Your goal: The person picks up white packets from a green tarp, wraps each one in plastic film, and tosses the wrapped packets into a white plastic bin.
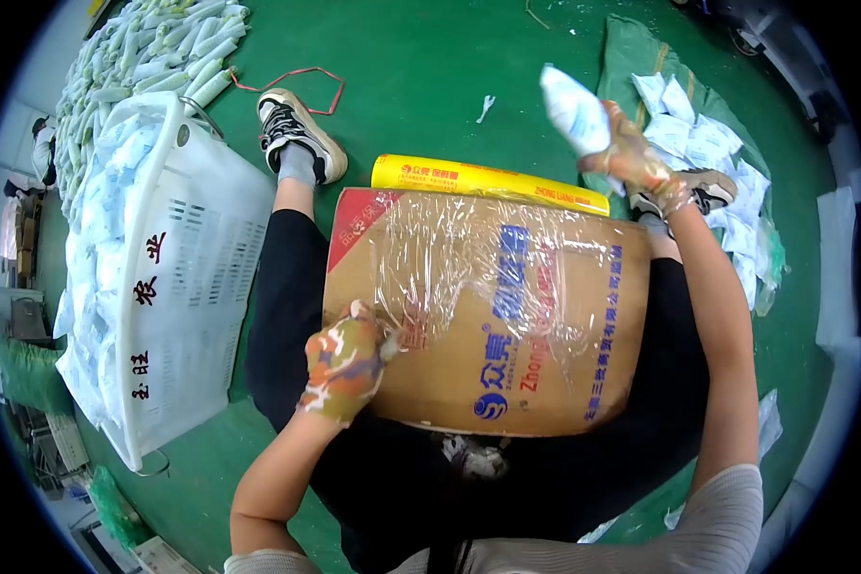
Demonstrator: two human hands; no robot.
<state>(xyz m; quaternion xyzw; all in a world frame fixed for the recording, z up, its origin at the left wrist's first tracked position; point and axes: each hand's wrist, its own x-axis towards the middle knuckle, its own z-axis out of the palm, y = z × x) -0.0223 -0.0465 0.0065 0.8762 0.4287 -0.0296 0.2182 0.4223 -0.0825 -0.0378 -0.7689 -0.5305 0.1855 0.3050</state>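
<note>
A cardboard box (440, 364) wrapped in clear film lies across my lap, printed side up. My left hand (342, 364), in a camouflage glove, is closed over the box's left part; what its fingers hold, if anything, is hidden. My right hand (636, 163), gloved the same way, grips a white packet (574, 107) with pale blue marks, raised beyond the box's far right corner. Along the box's far edge lies a roll in yellow wrapping (488, 183). More white packets (694, 139) are heaped on the right, close to my right hand.
On my left stands a white plastic basket (206, 220) full of blue-white packets. Behind it is a pile of long wrapped pale vegetables (153, 53). A red strap (325, 72) lies on the green floor (430, 86). A green sack (631, 57) spreads under the right-hand packets.
</note>
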